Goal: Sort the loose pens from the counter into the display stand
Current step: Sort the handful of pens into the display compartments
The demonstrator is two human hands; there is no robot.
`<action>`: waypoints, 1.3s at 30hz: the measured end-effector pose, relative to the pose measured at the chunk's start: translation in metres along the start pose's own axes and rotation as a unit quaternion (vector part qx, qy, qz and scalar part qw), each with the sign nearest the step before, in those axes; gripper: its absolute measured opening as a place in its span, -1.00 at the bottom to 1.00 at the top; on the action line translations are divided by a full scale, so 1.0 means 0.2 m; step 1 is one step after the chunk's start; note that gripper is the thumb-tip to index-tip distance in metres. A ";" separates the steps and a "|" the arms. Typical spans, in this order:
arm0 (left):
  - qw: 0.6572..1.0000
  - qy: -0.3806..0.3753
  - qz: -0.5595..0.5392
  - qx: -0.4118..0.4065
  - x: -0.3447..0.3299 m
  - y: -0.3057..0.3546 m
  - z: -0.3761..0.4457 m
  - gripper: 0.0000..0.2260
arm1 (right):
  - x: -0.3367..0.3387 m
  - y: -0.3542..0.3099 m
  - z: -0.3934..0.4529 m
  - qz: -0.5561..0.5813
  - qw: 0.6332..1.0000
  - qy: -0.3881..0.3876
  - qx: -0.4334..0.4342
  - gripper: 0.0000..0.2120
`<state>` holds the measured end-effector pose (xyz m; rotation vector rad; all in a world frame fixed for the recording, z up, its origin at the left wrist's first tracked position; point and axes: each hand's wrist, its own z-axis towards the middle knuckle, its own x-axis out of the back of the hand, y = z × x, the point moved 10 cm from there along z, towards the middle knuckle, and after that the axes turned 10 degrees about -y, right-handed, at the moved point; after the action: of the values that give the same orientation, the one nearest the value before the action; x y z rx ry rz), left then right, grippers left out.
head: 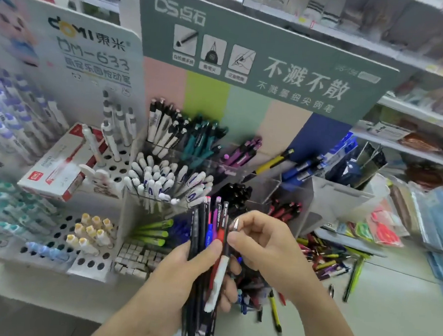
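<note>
Left hand grips a pen bundle, lower ends cut off; right hand fingers pinch one pen, mostly hidden.

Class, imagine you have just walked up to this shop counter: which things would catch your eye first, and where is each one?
First, the two hands low in the middle: the left hand grips a bundle of pens upright, while the right hand pinches one of them near its top. Behind them stands the clear display stand, its compartments packed with pens by colour under a big green sign. To the right, loose pens lie scattered on the counter.
</note>
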<state>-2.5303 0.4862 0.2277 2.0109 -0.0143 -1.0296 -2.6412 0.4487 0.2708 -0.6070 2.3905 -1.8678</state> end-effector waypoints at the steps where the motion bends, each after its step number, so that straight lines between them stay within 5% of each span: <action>1: 1.000 -0.002 -0.014 0.004 -0.01 0.00 0.00 -0.65 | 0.02 0.02 -0.01 0.017 1.000 0.010 -0.006 -0.96; 7: 0.998 -0.038 -0.056 0.014 -0.07 -0.04 0.02 -0.81 | 0.11 0.08 -0.09 0.094 0.994 0.061 -0.007 -0.90; 18: 0.998 0.038 0.053 -0.002 0.01 -0.07 0.05 -0.60 | 0.28 0.05 -0.19 0.135 0.966 0.177 0.129 -0.75; 22: 0.991 0.077 0.097 -0.051 0.05 -0.01 0.04 -0.66 | 0.32 0.04 -0.21 0.135 0.974 0.109 0.143 -0.75; 27: 0.973 0.157 0.119 -0.120 0.13 0.10 -0.02 -0.57 | 0.32 0.03 -0.24 0.005 0.995 0.027 0.096 -0.74; 31: 0.953 0.195 0.179 -0.146 0.15 0.16 -0.04 -0.80 | 0.15 0.11 -0.22 -0.075 0.988 -0.133 -0.021 -0.77; 33: 0.947 0.196 0.194 -0.163 0.13 0.19 -0.04 -0.75 | 0.03 0.13 -0.18 -0.118 0.974 -0.190 -0.038 -0.79; 36: 0.946 0.201 0.172 -0.187 0.11 0.23 -0.07 -0.68 | -0.09 0.12 -0.09 -0.069 0.978 -0.195 -0.014 -0.90; 39: 0.948 0.232 0.102 -0.192 0.16 0.24 -0.12 -0.51 | -0.04 -0.02 0.02 -0.046 0.991 -0.115 0.041 -0.88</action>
<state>-2.4763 0.4598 0.2475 1.7981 0.2109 -0.3738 -2.6313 0.4479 0.2712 -0.8861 2.1644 -1.8069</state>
